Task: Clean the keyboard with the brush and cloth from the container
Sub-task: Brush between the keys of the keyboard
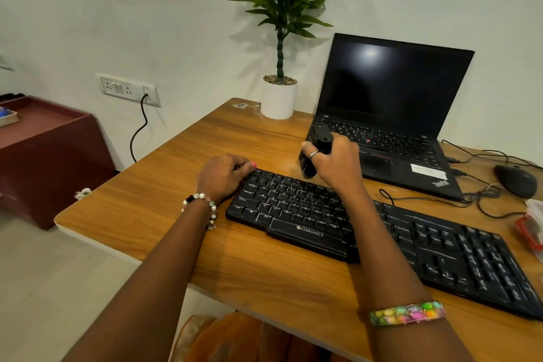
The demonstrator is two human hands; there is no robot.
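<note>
**Now: brush raised over keyboard's far edge**

Currently mid-brushing, by the look of it. Long black plastic keyboard [367, 232] lying on wooden desk [264, 273], long axis slanting from far-left to near-right. Left hand [226, 175] at keyboard's far-left corner, fingers curled, pressing on the edge; seems to steady it, nothing gripped. Right hand [335, 160] wrapped round a black chunky-handled brush [313, 156], held just beyond keyboard's far edge, bristle end pointing down toward the upper key rows; contact with keys not clear. Right hand the nearer to unswept keys; rest of keyboard runs away to its right and toward the body, so next stroke likely along that long axis. Cloth not identifiable. Beyond keyboard: open black laptop [390, 115]; white-potted green plant [279, 97] far-left of that. Black mouse [515, 181] past keyboard's right end.
</note>
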